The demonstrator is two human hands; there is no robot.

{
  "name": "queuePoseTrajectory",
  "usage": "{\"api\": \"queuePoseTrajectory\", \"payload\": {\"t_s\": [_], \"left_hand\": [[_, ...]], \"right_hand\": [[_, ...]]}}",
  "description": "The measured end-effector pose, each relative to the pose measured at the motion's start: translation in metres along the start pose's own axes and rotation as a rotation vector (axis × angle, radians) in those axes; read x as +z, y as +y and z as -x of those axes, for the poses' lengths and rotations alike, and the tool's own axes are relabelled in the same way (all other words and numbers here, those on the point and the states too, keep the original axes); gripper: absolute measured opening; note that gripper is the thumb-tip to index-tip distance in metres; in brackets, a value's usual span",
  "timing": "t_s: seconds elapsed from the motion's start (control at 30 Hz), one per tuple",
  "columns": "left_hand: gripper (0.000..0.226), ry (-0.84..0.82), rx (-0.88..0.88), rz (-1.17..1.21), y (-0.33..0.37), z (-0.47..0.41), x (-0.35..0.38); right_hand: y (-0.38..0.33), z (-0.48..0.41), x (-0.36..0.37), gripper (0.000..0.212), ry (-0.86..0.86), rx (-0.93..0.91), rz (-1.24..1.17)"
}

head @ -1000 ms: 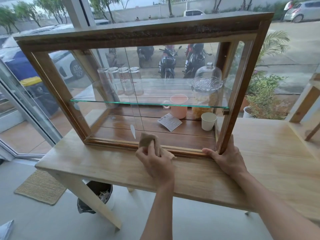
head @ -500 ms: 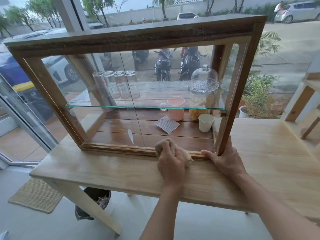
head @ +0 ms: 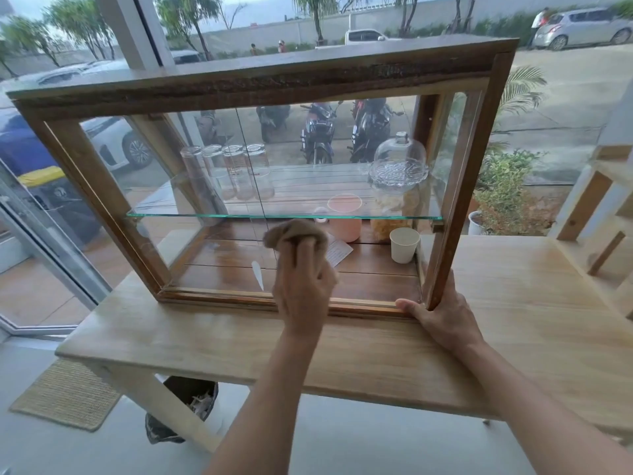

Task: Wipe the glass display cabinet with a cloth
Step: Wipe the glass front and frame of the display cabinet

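Note:
A wooden-framed glass display cabinet stands on a light wooden table. My left hand grips a crumpled brown cloth and presses it against the lower middle of the front glass, just under the glass shelf. My right hand clasps the cabinet's bottom right front corner post. Inside are several upturned glasses, a domed glass jar, a pink mug, a white paper cup and a card partly hidden by the hand.
A bin sits under the table beside a woven mat. A wooden frame stands at the right. Large windows behind show parked motorbikes, cars and potted plants.
My left hand has carried the cloth from the bottom rail of the cabinet up onto the front glass, first sliding right along the rail. My right hand stays on the corner post.

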State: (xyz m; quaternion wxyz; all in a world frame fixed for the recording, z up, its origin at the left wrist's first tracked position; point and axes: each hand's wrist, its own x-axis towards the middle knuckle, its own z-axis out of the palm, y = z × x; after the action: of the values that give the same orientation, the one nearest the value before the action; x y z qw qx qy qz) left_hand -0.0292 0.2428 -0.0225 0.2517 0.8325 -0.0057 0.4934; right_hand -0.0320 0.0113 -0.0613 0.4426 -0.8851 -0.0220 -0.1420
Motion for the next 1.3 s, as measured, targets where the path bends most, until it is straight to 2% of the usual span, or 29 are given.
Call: {"api": "queuePoseTrajectory", "payload": {"t_s": [0.03, 0.1, 0.17, 0.2, 0.23, 0.27, 0.37, 0.4, 0.43, 0.53, 0.6, 0.67, 0.73, 0.8, 0.87, 0.93, 1.0, 1.03, 1.1, 1.13, 1.2, 1.23, 1.3], "left_hand": [[0.036, 0.005, -0.045, -0.031, -0.011, 0.007, -0.003], [0.032, -0.132, 0.009, -0.044, -0.005, 0.034, -0.002], [0.015, -0.293, 0.205, -0.010, 0.016, 0.052, 0.008], [0.007, -0.312, 0.315, -0.014, 0.026, 0.049, 0.012], [0.003, -0.289, 0.382, -0.034, 0.031, 0.034, 0.010], [0.003, -0.228, 0.378, -0.054, 0.030, 0.015, 0.005], [0.017, -0.019, 0.085, -0.072, -0.001, -0.019, -0.012], [0.020, -0.011, 0.047, -0.069, -0.010, -0.010, -0.014], [0.016, -0.065, 0.066, -0.053, -0.009, 0.005, -0.012], [0.013, -0.268, 0.334, 0.009, 0.033, 0.039, 0.004], [0.014, -0.188, 0.449, -0.001, 0.058, 0.008, 0.005], [0.026, -0.010, 0.382, -0.026, 0.056, -0.042, -0.008], [0.037, 0.091, 0.248, -0.035, 0.028, -0.066, -0.017], [0.042, 0.056, 0.220, -0.037, 0.009, -0.042, -0.015], [0.038, -0.083, 0.340, -0.036, 0.018, 0.004, 0.000], [0.023, -0.146, 0.489, -0.013, 0.040, 0.018, 0.012], [0.030, -0.038, 0.556, 0.010, 0.055, -0.016, 0.008], [0.031, 0.044, 0.549, 0.017, 0.052, -0.036, 0.004], [0.033, 0.102, 0.484, 0.015, 0.032, -0.055, -0.008], [0.031, 0.058, 0.404, 0.012, 0.020, -0.047, -0.008], [0.019, -0.206, 0.203, 0.013, 0.014, -0.009, -0.005], [0.021, -0.284, 0.236, 0.062, 0.021, 0.011, -0.005], [0.040, -0.279, 0.573, 0.087, 0.043, 0.029, 0.013]], "right_hand": [[-0.001, 0.001, 0.000, 0.076, 0.003, 0.002, -0.002], [-0.002, 0.001, -0.001, 0.074, 0.009, 0.008, -0.001], [-0.002, 0.001, 0.000, 0.073, 0.004, 0.007, 0.002], [-0.001, 0.000, 0.000, 0.072, 0.003, 0.005, 0.004], [-0.002, 0.000, -0.001, 0.071, 0.003, 0.003, 0.005], [-0.002, 0.000, -0.001, 0.070, 0.005, 0.001, 0.004], [0.001, 0.000, 0.001, 0.069, 0.012, -0.004, 0.003], [0.001, 0.000, 0.001, 0.069, 0.019, 0.000, 0.003], [0.002, 0.000, 0.001, 0.069, 0.026, 0.003, 0.002], [0.003, 0.000, 0.002, 0.067, 0.019, -0.003, -0.006], [0.003, 0.000, 0.001, 0.066, 0.008, -0.003, -0.011], [0.003, -0.001, 0.000, 0.067, 0.002, -0.008, -0.016], [0.004, -0.001, 0.000, 0.067, -0.010, -0.016, -0.021], [0.001, 0.001, -0.002, 0.066, -0.007, -0.020, -0.013], [0.000, 0.001, -0.002, 0.065, -0.009, -0.004, -0.005], [0.001, 0.001, -0.002, 0.064, -0.015, 0.009, -0.003], [0.001, 0.002, -0.002, 0.063, -0.016, 0.016, -0.002], [0.001, 0.001, -0.002, 0.063, -0.015, 0.014, -0.002], [0.002, 0.001, -0.002, 0.063, -0.019, 0.007, -0.012], [0.002, 0.002, -0.002, 0.063, -0.021, 0.005, -0.013], [0.001, 0.002, -0.003, 0.062, -0.014, 0.008, -0.012], [0.001, 0.002, -0.002, 0.063, -0.016, 0.014, -0.015], [0.002, 0.001, -0.001, 0.064, -0.026, 0.013, -0.012]]}}
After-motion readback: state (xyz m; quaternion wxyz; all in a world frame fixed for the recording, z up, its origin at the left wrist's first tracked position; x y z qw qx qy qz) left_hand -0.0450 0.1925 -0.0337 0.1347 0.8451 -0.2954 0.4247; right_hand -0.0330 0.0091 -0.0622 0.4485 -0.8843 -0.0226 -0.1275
